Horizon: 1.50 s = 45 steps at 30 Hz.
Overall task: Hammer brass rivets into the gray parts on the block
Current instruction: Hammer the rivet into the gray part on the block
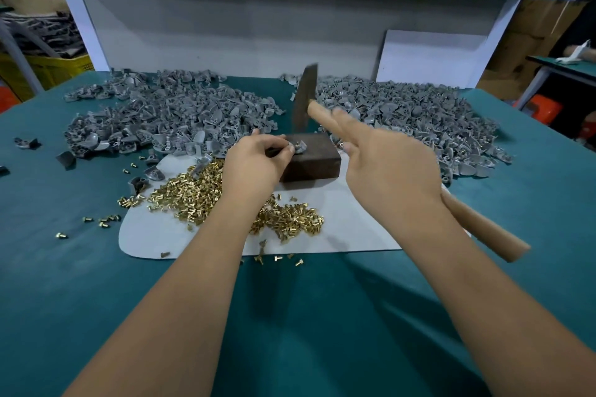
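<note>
Two bare hands worked at the dark block (pixel 311 161). The left hand (pixel 258 164) pinched a gray part (pixel 300 147) on the block's top. The right hand (pixel 387 167) gripped a wooden-handled hammer (pixel 304 103), head blurred above the block. Brass rivets (pixel 196 193) lay left of and before the block; gray-part piles (pixel 403 116) lay behind it.

You have two hands in view, the left hand (pixel 258 160) and the right hand (pixel 387 167), and one hammer (pixel 305 103). One dark block (pixel 314 162) sits on one white sheet (pixel 354 229). Gray parts lie in two big heaps toward the table's (pixel 290 316) far edge, left heap (pixel 167 113) and right heap (pixel 412 119) (both far too many to count). One gray part (pixel 299 147) sits on the block. Brass rivets (pixel 193 193) form one uncountable pile.
</note>
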Motion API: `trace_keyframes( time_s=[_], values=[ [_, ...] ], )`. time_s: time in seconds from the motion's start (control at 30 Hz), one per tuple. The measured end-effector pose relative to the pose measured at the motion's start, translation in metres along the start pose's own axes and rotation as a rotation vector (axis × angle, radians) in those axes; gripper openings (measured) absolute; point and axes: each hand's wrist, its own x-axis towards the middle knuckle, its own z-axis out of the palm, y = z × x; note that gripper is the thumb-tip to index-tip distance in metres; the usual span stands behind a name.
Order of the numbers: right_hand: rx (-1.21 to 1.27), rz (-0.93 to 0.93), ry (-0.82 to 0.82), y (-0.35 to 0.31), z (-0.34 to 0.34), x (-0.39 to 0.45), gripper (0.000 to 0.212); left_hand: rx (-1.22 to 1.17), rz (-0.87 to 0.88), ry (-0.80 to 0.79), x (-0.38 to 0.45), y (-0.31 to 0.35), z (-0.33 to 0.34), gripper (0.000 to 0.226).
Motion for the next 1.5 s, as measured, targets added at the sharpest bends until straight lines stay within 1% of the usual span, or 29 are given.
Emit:
trace_keyframes(
  time_s=[0.07, 0.17, 0.2, 0.3, 0.33, 0.4, 0.47, 0.53, 0.6, 0.67, 0.73, 0.8, 0.9, 1.0, 1.17, 1.23, 1.3, 1.33, 1.4, 1.47, 1.5],
  values=[
    [0.039, 0.018, 0.035, 0.000, -0.002, -0.001, 0.053, 0.010, 0.000, 0.004, -0.001, 0.000, 0.000, 0.012],
    [0.001, -0.036, -0.051, 0.003, 0.001, -0.001, 0.055, -0.040, -0.019, -0.015, 0.000, -0.002, 0.000, 0.011],
    [0.004, -0.023, -0.053, 0.005, -0.001, 0.001, 0.054, -0.044, -0.020, -0.020, 0.000, -0.002, 0.000, 0.011],
    [0.025, 0.020, 0.046, 0.004, -0.003, 0.000, 0.052, -0.017, -0.005, -0.012, -0.001, -0.002, 0.002, 0.012],
    [0.016, 0.008, 0.063, 0.003, -0.002, -0.001, 0.053, -0.012, 0.003, -0.006, 0.000, -0.002, 0.002, 0.013],
    [-0.034, -0.068, 0.012, 0.001, 0.004, -0.004, 0.057, -0.049, -0.012, -0.006, -0.001, -0.002, 0.001, 0.012],
    [-0.017, -0.089, -0.045, 0.002, 0.006, -0.003, 0.055, -0.052, -0.027, -0.012, -0.002, -0.001, 0.000, 0.012],
    [0.072, -0.030, -0.026, 0.005, 0.004, 0.003, 0.047, -0.044, -0.029, -0.022, -0.003, -0.001, -0.001, 0.015],
    [0.186, 0.075, 0.045, 0.007, 0.006, 0.010, 0.041, -0.033, -0.026, -0.047, -0.003, 0.000, -0.002, 0.017],
    [0.243, 0.182, 0.091, 0.011, 0.012, 0.017, 0.031, -0.035, -0.024, -0.082, -0.003, -0.001, -0.004, 0.017],
    [0.233, 0.275, 0.063, 0.017, 0.020, 0.019, 0.020, -0.085, -0.055, -0.108, -0.002, -0.001, -0.006, 0.015],
    [0.205, 0.337, -0.009, 0.024, 0.027, 0.015, 0.016, -0.113, -0.078, -0.125, -0.002, -0.001, -0.008, 0.014],
    [0.171, 0.370, -0.162, 0.033, 0.039, 0.006, 0.013, -0.140, -0.096, -0.137, -0.002, 0.000, -0.009, 0.014],
    [0.141, 0.389, -0.243, 0.037, 0.045, 0.002, 0.011, -0.170, -0.114, -0.139, -0.001, 0.001, -0.009, 0.019],
    [0.077, 0.384, -0.266, 0.033, 0.044, 0.003, 0.017, -0.170, -0.116, -0.139, -0.002, 0.002, -0.009, 0.020],
    [0.004, 0.355, -0.272, 0.031, 0.042, 0.003, 0.023, -0.161, -0.112, -0.137, -0.003, 0.003, -0.009, 0.016],
    [-0.034, 0.326, -0.202, 0.029, 0.040, 0.006, 0.027, -0.127, -0.106, -0.131, -0.005, 0.004, -0.009, 0.012],
    [0.018, 0.301, -0.136, 0.025, 0.040, 0.008, 0.026, -0.111, -0.099, -0.127, -0.005, 0.004, -0.009, 0.010],
    [0.256, 0.241, -0.049, 0.013, 0.040, 0.017, 0.020, -0.097, -0.082, -0.121, -0.007, 0.004, -0.008, 0.010],
    [0.409, 0.205, -0.103, -0.006, 0.044, 0.028, 0.030, -0.077, -0.062, -0.111, -0.007, 0.004, -0.007, 0.010],
    [0.411, 0.185, -0.134, -0.014, 0.047, 0.032, 0.037, -0.057, -0.046, -0.104, -0.008, 0.003, -0.007, 0.010]
  ],
)
